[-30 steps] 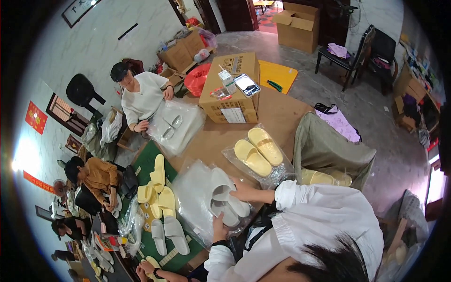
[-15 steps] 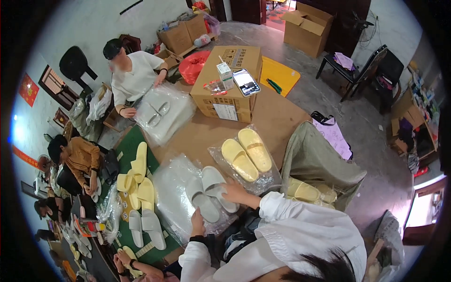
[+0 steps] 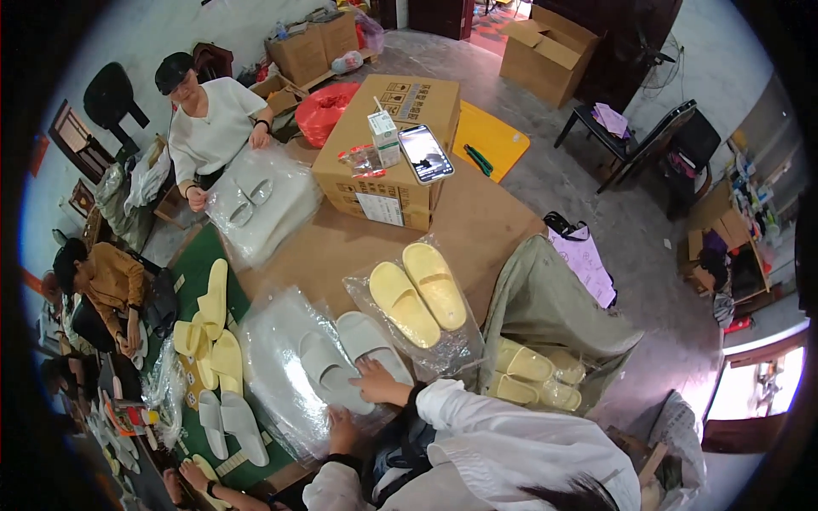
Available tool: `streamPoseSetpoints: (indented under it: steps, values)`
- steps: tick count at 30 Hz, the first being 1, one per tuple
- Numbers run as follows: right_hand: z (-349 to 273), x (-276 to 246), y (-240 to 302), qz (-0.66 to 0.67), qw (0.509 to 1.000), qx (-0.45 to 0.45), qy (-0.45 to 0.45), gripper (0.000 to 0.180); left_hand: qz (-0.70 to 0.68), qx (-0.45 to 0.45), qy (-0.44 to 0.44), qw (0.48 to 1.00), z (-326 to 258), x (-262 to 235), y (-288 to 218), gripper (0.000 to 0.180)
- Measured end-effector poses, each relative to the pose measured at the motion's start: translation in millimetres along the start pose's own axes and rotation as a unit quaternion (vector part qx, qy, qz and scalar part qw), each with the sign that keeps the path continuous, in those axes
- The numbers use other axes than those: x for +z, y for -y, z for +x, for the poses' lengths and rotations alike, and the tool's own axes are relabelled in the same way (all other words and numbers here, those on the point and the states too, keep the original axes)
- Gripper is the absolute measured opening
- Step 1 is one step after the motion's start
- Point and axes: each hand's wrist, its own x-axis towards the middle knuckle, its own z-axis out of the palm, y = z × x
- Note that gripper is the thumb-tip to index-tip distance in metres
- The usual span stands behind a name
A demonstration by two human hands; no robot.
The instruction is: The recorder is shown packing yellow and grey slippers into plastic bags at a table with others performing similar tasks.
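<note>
A pair of grey slippers lies on a stack of clear plastic bags [image 3: 273,366] at the table's near side. My right hand [image 3: 379,381] grips the near end of the left grey slipper [image 3: 328,366], beside the right grey slipper [image 3: 372,341]. At the bags' near edge, my left hand [image 3: 342,430] pinches the plastic, though its fingertips are partly hidden. Whether the slippers are inside the top bag, I cannot tell. Right of them sits a bagged pair of yellow slippers [image 3: 417,294]. To the left, yellow slippers [image 3: 223,362] and another grey pair [image 3: 243,428] rest on a green surface [image 3: 200,243].
A carton [image 3: 388,145] holding a phone [image 3: 426,154] and a small drink box [image 3: 383,136] stands at the table's far side. An open cloth sack [image 3: 554,294] with bagged yellow slippers is at right. Across the table, a person [image 3: 213,128] handles bagged slippers; other people sit at left.
My left hand has left the slipper and dropped to the bags' near edge. My right hand has shifted onto the left slipper's near end. The whole view has shifted slightly.
</note>
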Motion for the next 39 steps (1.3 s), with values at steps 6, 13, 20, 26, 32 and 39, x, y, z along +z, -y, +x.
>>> streamPoseSetpoints:
  steps: [6, 13, 20, 26, 32, 39]
  values:
    - [11.1, 0.3, 11.5, -0.043, 0.998, 0.025, -0.029, 0.057, 0.038, -0.015, 0.133, 0.99, 3.7, -25.2, -10.6, 0.067]
    - [28.1, -1.5, 8.6, -0.042, 0.996, 0.069, -0.036, 0.056, -0.001, -0.046, 0.16, 0.986, 3.9, -28.1, -8.5, 0.102]
    - [29.5, -2.7, 3.3, -0.055, 0.996, 0.058, -0.031, 0.058, 0.037, 0.002, 0.142, 0.989, -2.9, -55.9, -34.7, 0.07]
    - [25.4, -29.9, 12.4, 0.058, 0.993, 0.103, -0.017, 0.056, 0.067, 0.019, 0.069, 0.995, 1.4, -31.0, -13.4, 0.062]
    - [0.6, -65.6, 29.2, 0.178, 0.983, 0.003, -0.052, 0.06, 0.119, 0.123, -0.046, 0.984, -6.6, -3.1, 3.2, 0.041]
    - [-24.4, -91.6, 10.1, 0.276, 0.957, -0.089, 0.021, 0.06, 0.084, 0.068, -0.063, 0.992, -19.1, -45.8, -43.3, 0.055]
